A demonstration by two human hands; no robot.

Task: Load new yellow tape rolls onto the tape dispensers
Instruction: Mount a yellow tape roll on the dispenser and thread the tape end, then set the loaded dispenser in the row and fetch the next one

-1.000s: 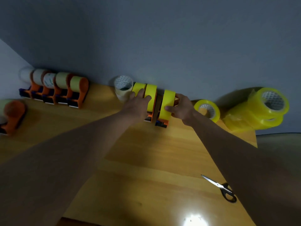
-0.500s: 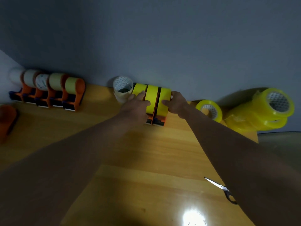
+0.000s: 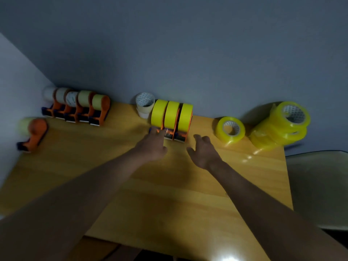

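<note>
Just past our fingertips, against the wall, we see three orange tape dispensers (image 3: 170, 131) standing side by side and touching, each loaded with a yellow tape roll (image 3: 171, 114). Beyond and to the left of our left fingers stands a stack of pale, nearly spent roll cores (image 3: 144, 106), touching the leftmost yellow roll.

Off to the right of our right fingers a loose yellow roll (image 3: 230, 131) leans on the wooden table (image 3: 169, 185), and further right sits a wrapped pack of yellow rolls (image 3: 280, 127). Far to the left of our left hand a row of five orange dispensers (image 3: 77, 108) carries pale rolls along the wall, and one more dispenser (image 3: 33, 133) stands apart at the table's left edge. A pale chair seat (image 3: 318, 187) shows beyond the table's right side. Nothing lies between our hands and the three loaded dispensers.

Our left hand (image 3: 153, 144) has its fingers reaching onto the front base of the leftmost loaded dispenser; blur keeps us from telling whether they grip it. Our right hand (image 3: 204, 151) hovers over the table just short of the rightmost dispenser, fingers spread and relaxed, holding nothing.
</note>
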